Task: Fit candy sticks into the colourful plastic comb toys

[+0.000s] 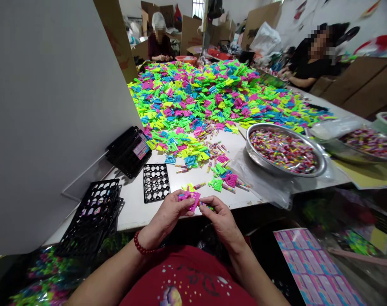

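My left hand (168,213), with a red bead bracelet at the wrist, grips a pink plastic toy piece (194,201) with slots in it. My right hand (221,216) pinches a small wrapped candy tube (209,207) with coloured bits, its end close against the pink piece. Whether the tube is inside the piece I cannot tell. Just beyond my fingers lie a yellow toy piece (188,187), a green toy piece (216,184) and several loose candy tubes (229,188) on the white table (131,212).
A large heap of bright plastic pieces (193,97) covers the table's far part. A metal bowl of wrapped candies (285,148) stands right. Black grid trays (156,182) lie left, beside a tall white panel (59,106). Two people sit across the table. Printed card sheets (314,263) lie lower right.
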### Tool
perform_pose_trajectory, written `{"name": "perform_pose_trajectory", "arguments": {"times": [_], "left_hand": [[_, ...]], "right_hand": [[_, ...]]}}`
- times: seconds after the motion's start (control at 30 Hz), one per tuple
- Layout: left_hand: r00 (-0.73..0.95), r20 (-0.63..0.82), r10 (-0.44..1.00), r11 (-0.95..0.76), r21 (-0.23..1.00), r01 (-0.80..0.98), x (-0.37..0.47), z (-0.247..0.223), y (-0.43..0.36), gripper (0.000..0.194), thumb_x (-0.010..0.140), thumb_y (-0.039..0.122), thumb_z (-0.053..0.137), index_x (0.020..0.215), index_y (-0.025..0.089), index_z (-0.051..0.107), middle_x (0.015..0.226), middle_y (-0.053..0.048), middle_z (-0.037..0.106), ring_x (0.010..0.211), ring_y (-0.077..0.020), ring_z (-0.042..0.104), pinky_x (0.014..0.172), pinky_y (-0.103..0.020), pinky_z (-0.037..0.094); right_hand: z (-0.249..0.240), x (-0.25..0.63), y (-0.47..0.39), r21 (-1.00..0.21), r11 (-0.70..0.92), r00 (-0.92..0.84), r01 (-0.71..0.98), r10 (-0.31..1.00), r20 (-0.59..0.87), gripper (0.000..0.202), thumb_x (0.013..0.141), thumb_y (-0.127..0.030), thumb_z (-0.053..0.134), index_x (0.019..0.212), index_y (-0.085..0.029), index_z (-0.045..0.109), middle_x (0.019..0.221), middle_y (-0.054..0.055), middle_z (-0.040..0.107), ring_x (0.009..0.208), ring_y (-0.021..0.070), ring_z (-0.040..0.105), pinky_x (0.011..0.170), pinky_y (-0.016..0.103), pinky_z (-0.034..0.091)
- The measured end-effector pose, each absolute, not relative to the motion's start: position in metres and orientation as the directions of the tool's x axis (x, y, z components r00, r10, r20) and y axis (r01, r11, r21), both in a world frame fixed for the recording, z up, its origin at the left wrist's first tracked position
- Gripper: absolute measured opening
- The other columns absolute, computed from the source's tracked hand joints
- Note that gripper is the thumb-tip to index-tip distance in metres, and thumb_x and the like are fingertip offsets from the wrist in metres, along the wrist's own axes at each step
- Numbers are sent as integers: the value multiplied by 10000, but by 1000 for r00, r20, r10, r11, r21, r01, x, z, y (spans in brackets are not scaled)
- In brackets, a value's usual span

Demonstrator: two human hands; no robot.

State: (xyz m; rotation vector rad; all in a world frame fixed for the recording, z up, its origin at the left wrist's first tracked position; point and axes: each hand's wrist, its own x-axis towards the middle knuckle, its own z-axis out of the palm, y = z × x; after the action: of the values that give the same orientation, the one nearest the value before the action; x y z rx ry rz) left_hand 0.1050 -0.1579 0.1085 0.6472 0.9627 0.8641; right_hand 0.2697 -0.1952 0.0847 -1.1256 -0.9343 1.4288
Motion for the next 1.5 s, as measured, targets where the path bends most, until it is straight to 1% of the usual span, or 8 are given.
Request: {"name": "perform_pose_trajectory", "arguments": {"times": [0.23, 0.47, 0.7, 0.83, 0.93, 1.2, 1.33, 1.5], "left_hand": [[335, -415, 846, 511, 809, -289, 104, 108, -161, 422, 633, 315, 873, 902, 142, 598, 802, -24, 666, 589, -95, 602, 502, -182, 517], [259, -290, 921, 350, 909, -228, 112, 110, -169, 408, 686, 400, 838, 901, 162, 584, 790, -11, 647, 619, -114, 603, 506, -202, 534], [515, -391, 763, 607, 708, -361, 115, 108, -165, 366, 666, 304, 860, 878, 94, 649, 737, -25, 622, 543, -62, 551, 453, -131, 454], [378, -315, 871, 443, 835, -325, 120, 107, -173, 407, 743, 357, 815, 1014, 131, 614, 816, -36, 661, 648, -118, 624, 507, -180, 525], [317, -267, 910, 356, 896, -267, 123, 107, -177, 416, 760, 388, 800, 1017, 144, 581, 860, -36, 665, 699, -138, 637, 530, -208, 554], [453, -363, 815, 530, 783, -327, 119, 102, -166, 389, 709, 298, 827, 966, 102, 610, 739, -29, 650, 586, -102, 607, 488, -162, 502], [382, -363, 850, 484, 824, -293, 118, 101, -167, 375, 703, 284, 825, 949, 126, 591, 730, -5, 639, 576, -92, 589, 494, -166, 501], [302, -289, 908, 350, 921, -170, 119, 108, -176, 354, 760, 379, 777, 930, 160, 557, 786, 3, 622, 628, -110, 583, 519, -207, 534]], "right_hand": [[79, 270, -200, -928, -150, -62, -340, 989, -137, 257, 813, -420, 769, 957, -224, 685, 839, -12, 635, 763, 144, 553, 737, 263, 446], [75, 273, -199, -895, -178, -73, -408, 984, -163, 262, 780, -408, 803, 912, -216, 682, 811, -13, 623, 739, 145, 556, 726, 275, 444], [80, 273, -202, -881, -162, -68, -445, 987, -147, 259, 782, -403, 808, 885, -207, 673, 795, -9, 638, 727, 145, 561, 718, 277, 456], [79, 278, -204, -909, -128, -50, -397, 992, -118, 216, 816, -374, 789, 907, -210, 682, 818, -15, 629, 733, 135, 567, 716, 265, 459], [79, 282, -205, -927, -86, -38, -364, 996, -78, 171, 846, -349, 767, 927, -223, 687, 863, -16, 626, 762, 131, 571, 737, 260, 459], [77, 279, -203, -830, -220, -117, -513, 976, -187, 250, 777, -365, 829, 894, -212, 670, 807, -15, 632, 727, 131, 566, 716, 261, 452], [78, 283, -203, -888, -194, -121, -417, 980, -157, 223, 812, -360, 801, 907, -207, 668, 818, -19, 616, 737, 121, 547, 721, 248, 439], [84, 285, -204, -932, -139, -114, -334, 988, -106, 193, 842, -365, 766, 901, -223, 650, 832, -28, 601, 759, 124, 543, 728, 246, 435]]}}
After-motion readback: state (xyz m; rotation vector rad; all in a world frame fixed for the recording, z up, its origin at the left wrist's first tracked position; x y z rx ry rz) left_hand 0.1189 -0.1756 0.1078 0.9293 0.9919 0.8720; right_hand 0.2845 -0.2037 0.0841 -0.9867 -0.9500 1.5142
